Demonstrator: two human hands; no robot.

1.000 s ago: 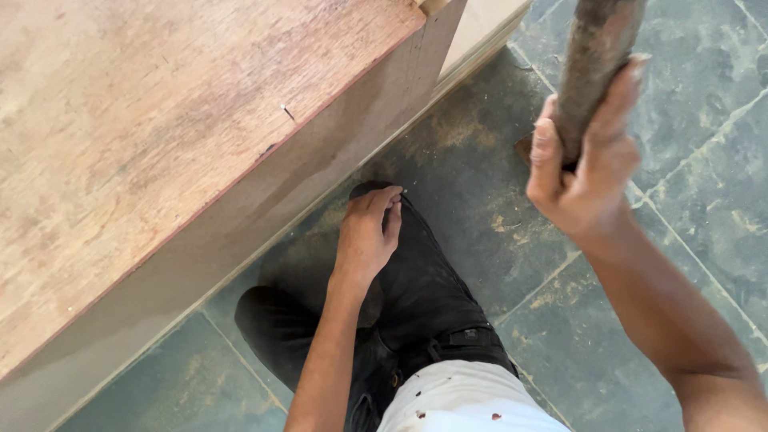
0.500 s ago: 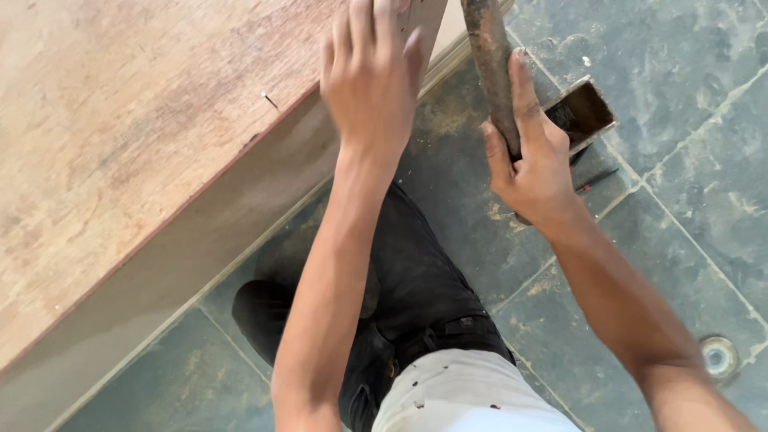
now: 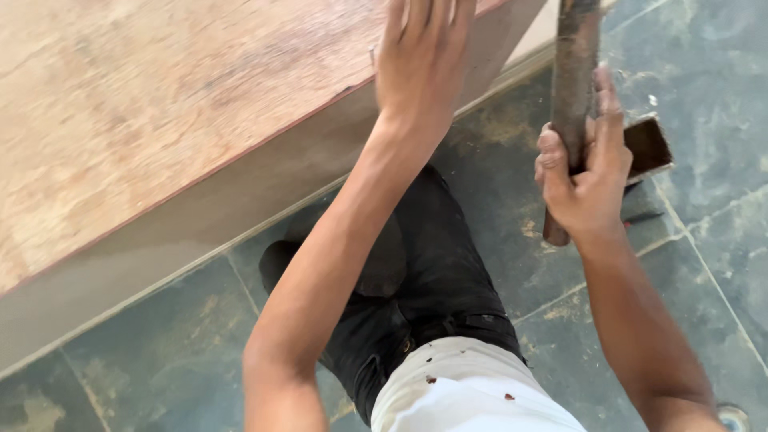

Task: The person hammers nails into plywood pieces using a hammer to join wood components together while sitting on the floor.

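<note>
**Inspector:** Your right hand (image 3: 588,172) is wrapped round a dark wooden handle (image 3: 572,96). The fingers are curled fully closed about it, the thumb running up its far side. The handle stands nearly upright, its butt end showing just below your fist and its top running out of the picture, so I cannot tell what is fitted on it.

**Operator:** And my left?

**Inspector:** Your left hand (image 3: 424,60) is laid flat on the near edge of the plywood panel (image 3: 160,120). The fingers are stretched out and a little spread, gripping nothing; the fingertips are cut off by the top of the frame. The palm rests on the top face just where it meets the edge.

**Operator:** How does the panel lie?

**Inspector:** Its reddish-brown top face fills the upper left, and the paler side board (image 3: 200,232) drops from that edge down to the floor. You are crouched against it, one knee in black trousers (image 3: 432,272) bent beneath your left forearm, with a white shirt (image 3: 472,392) below.

**Operator:** Anything else near the handle?

**Inspector:** A small dark brown block (image 3: 644,148) lies on the grey-green tiled floor (image 3: 704,64), just behind your right hand and partly hidden by it. The handle is well apart from the panel, with bare tile between.
</note>
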